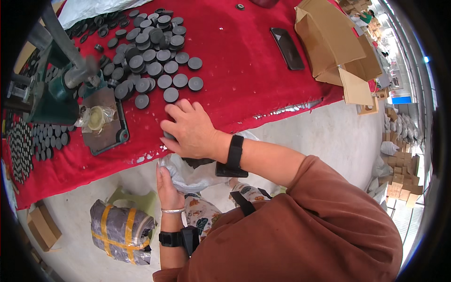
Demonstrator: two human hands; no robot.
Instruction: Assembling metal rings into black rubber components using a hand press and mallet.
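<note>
Currently the right hand (190,129) lies palm down at the front edge of the red cloth (244,61), fingers curled over something dark. Only a sliver of that item shows under the fingers, so whether it is one of the black discs (150,51) and whether the hand grips it cannot be told. The discs lie in a loose heap behind the hand; the nearest disc sits just beyond the fingertips.

Below the table edge, the left hand (167,183) is open with fingers straight, touching the rim of a pale plastic bag (192,174). The bag's contents are hidden by the right wrist and a dark shape.

At the left, a green press (51,89) is partly cut off by the dark rim of the view. Rows of discs beside it blur toward the edge. A dark phone (287,48) and an open cardboard box (329,42) lie farther right. A taped bundle (121,230) rests on the floor.
</note>
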